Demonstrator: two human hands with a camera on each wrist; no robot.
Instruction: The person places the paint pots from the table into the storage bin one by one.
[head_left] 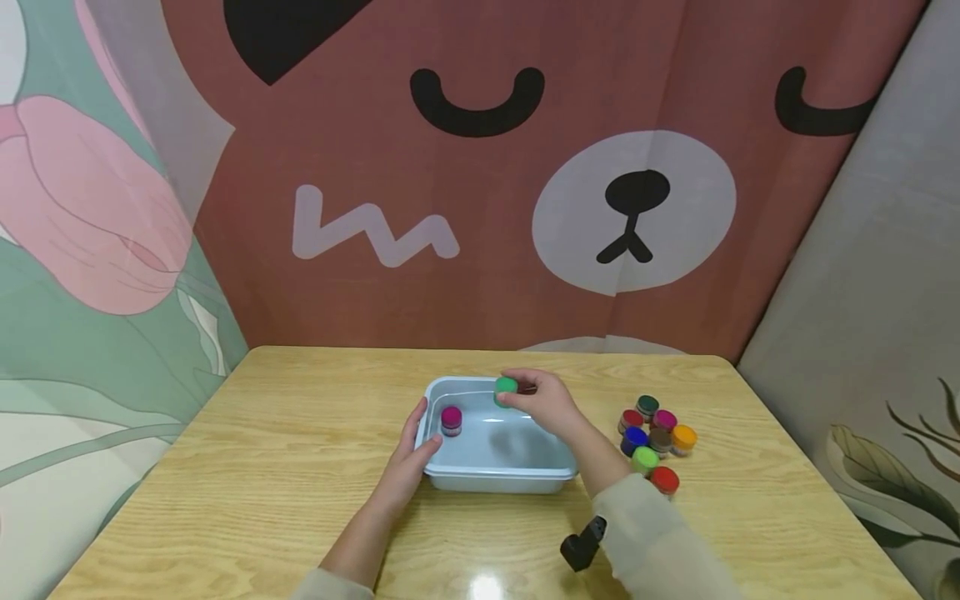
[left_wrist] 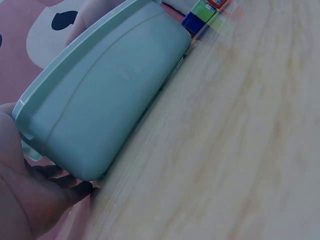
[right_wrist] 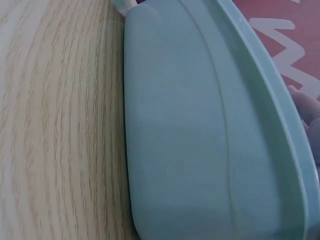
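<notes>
A light blue plastic tub (head_left: 495, 483) sits on the table. My left hand (head_left: 407, 462) holds its left end, thumb over the rim and fingers along the outside; the left wrist view shows this hand (left_wrist: 35, 195) at the tub's corner (left_wrist: 100, 95). Between thumb and fingers, my right hand (head_left: 546, 404) pinches a small green-lidded paint jar (head_left: 506, 387) over the far inner side of the tub. Inside, toward the left, stands a magenta-lidded paint jar (head_left: 451, 421). In the right wrist view the tub wall (right_wrist: 175, 120) hides the pinched jar, and only part of the right hand (right_wrist: 307, 115) shows.
Right of the tub stands a cluster of several small paint jars, among them an orange-lidded one (head_left: 683, 438), a blue-lidded one (head_left: 633, 441) and a red-lidded one (head_left: 664, 480). The wooden table (head_left: 247, 467) ends at a printed bear curtain (head_left: 480, 308) behind.
</notes>
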